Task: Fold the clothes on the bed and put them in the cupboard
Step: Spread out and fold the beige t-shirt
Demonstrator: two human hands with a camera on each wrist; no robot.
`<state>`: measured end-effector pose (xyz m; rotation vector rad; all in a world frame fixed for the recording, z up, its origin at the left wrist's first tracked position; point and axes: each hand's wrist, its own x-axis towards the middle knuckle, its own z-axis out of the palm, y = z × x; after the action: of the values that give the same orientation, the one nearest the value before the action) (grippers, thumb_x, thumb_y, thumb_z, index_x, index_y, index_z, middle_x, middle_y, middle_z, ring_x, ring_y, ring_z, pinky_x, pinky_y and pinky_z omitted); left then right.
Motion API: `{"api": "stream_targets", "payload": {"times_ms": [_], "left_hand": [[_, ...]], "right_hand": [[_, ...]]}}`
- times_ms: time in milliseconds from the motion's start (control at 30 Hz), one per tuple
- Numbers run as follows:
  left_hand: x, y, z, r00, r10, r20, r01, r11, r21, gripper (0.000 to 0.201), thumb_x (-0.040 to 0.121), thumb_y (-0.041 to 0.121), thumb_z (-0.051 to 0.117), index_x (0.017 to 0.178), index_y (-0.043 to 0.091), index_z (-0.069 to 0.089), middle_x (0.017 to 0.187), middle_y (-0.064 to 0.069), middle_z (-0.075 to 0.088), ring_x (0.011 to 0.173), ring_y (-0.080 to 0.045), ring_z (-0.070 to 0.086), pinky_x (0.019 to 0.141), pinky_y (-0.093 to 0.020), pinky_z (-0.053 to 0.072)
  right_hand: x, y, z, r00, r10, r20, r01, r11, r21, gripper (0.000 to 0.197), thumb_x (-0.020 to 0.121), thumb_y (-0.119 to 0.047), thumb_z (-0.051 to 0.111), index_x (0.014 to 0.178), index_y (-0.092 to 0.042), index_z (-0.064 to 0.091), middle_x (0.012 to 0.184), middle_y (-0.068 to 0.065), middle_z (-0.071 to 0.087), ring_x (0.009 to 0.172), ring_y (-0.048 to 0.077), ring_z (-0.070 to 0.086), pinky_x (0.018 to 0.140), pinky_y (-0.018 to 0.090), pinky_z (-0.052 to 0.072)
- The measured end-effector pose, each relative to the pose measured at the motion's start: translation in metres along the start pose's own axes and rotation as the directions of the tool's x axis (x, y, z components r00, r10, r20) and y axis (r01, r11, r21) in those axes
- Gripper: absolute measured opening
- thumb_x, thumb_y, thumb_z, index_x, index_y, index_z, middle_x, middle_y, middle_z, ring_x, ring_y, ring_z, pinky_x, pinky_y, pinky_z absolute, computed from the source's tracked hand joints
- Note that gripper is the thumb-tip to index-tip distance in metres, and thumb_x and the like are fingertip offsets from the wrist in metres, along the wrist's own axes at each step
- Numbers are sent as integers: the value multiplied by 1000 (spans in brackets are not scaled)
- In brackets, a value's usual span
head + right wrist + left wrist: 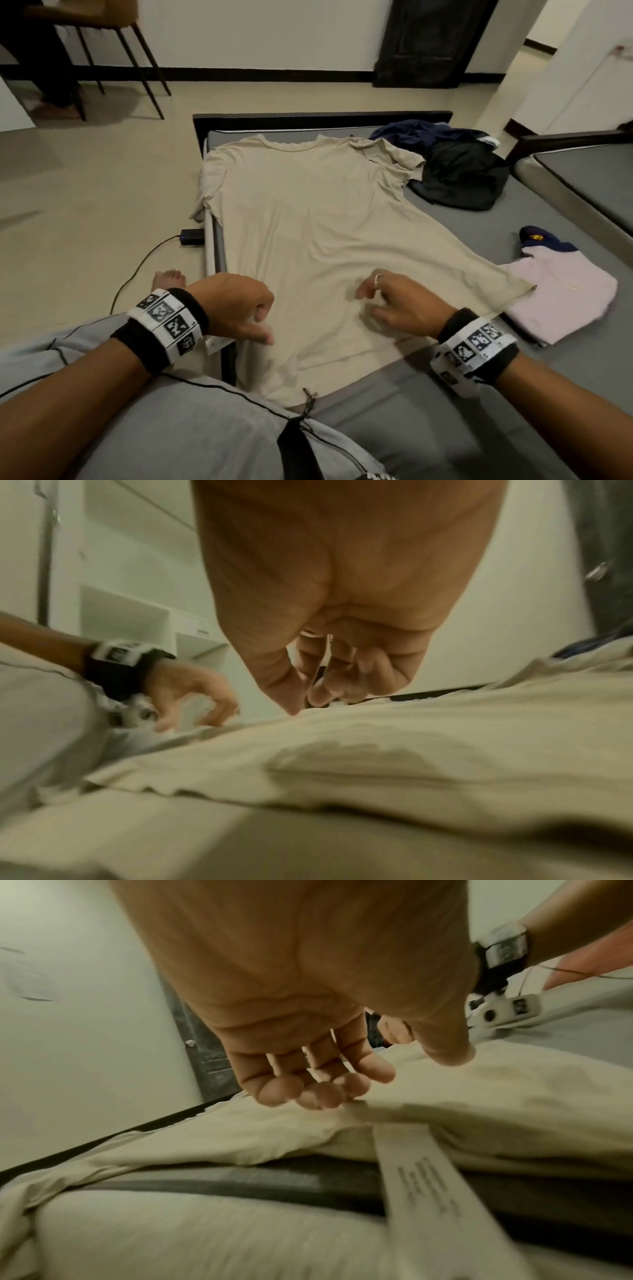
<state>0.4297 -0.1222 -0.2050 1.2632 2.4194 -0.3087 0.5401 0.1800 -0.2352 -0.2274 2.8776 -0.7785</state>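
Head view shows the beige T-shirt (308, 219) spread flat for folding; left hand (236, 308) and right hand (404, 308) hover apart, loosely curled, holding nothing

I saw a plain beige T-shirt (308, 219) at frame centre on a grey mattress (445, 394). Upper right lay navy (421, 132) and black clothes (459, 178); at right, a pale pink garment (561, 294). My wristbands (168, 322) showed black-and-white square patterns.

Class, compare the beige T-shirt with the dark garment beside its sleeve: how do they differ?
The beige T-shirt is spread flat; the dark garment lies crumpled. The beige T-shirt covers far more of the bed and overhangs its edge; the dark garment sits wholly on it. Neither is folded yet.
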Motion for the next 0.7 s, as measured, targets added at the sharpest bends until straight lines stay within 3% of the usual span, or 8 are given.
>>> {"api": "stream_targets", "payload": {"times_ms": [67,133,267,333,433,533,633,700], "left_hand": [[13,16,-4,996,84,26,-85,996,3,49,83,73,55,94,26,55,91,9,59,86,-16,56,64,-31,43],[30,35,-9,991,134,27,-135,990,31,50,80,74,54,92,26,56,88,8,61,81,-20,58,72,-36,50],[56,84,-15,988,153,0,-153,986,60,57,79,73,59,94,18,64,89,0,66,76,-24,63,72,-36,54],[62,99,-12,988,154,18,-155,984,86,56,80,68,63,96,14,65,92,-3,68,78,-27,65,70,-36,54],[63,104,-8,991,125,48,-129,988,89,44,83,54,68,96,12,66,92,-4,66,75,-27,63,62,-32,45],[58,107,-9,991,123,58,-129,986,104,26,83,34,67,75,11,58,72,-2,57,57,-22,51,56,-30,41],[55,113,-8,988,141,67,-149,977,150,28,85,24,62,65,11,48,64,-1,47,55,-22,48,57,-32,43],[55,113,-8,985,157,66,-165,977,136,28,88,23,60,66,11,47,68,-3,49,59,-24,50,60,-32,44]], "right_hand": [[-19,39,-14,995,91,-42,-95,990,-107,24,79,-36,64,103,-36,66,103,-13,55,87,0,54,81,28,48],[-37,67,-26,989,145,-18,-146,978,-147,24,80,-34,76,101,-41,66,102,-11,55,90,5,55,84,31,49],[-59,81,-33,986,130,107,-116,984,-133,31,78,-46,79,107,-44,70,117,-21,51,112,-2,46,96,14,36],[-62,78,-26,993,68,92,-56,990,-129,30,77,-47,75,107,-42,72,118,-23,52,112,0,47,97,16,37],[-61,70,-15,998,-11,55,21,981,-191,30,77,-49,69,107,-42,73,115,-24,57,104,4,53,88,22,45],[-60,67,-8,997,-77,2,75,963,-260,27,78,-48,66,102,-40,76,109,-22,63,95,7,60,76,29,52],[-57,64,-2,987,-155,-41,133,932,-337,16,79,-41,67,91,-36,78,99,-18,69,84,13,66,62,33,55],[-56,60,-1,983,-178,-37,150,911,-385,12,81,-38,67,87,-33,77,93,-15,70,79,15,66,59,33,54]]}}
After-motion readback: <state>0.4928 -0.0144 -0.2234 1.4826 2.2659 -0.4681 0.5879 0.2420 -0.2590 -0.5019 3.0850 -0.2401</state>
